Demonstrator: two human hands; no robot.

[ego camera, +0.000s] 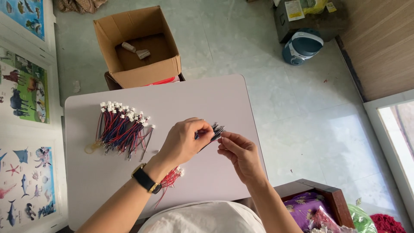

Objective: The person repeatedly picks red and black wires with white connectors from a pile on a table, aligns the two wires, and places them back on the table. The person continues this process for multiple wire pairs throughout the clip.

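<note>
Both the left hand point(183, 142) and the right hand point(241, 155) pinch a small dark wire bundle point(214, 131) above the pale table point(215, 99); a red-and-blue white-plugged wire heap point(121, 129) lies left, an open cardboard box point(138, 47) beyond.

Pale tiled floor point(267, 64) (sunlit), white table point(207, 99).

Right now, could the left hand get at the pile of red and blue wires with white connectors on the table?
Probably yes. The wire pile lies in the open on the white table, just left of the left hand, with nothing between them. But that hand is pinching a small dark wire bundle together with the right hand.
</note>
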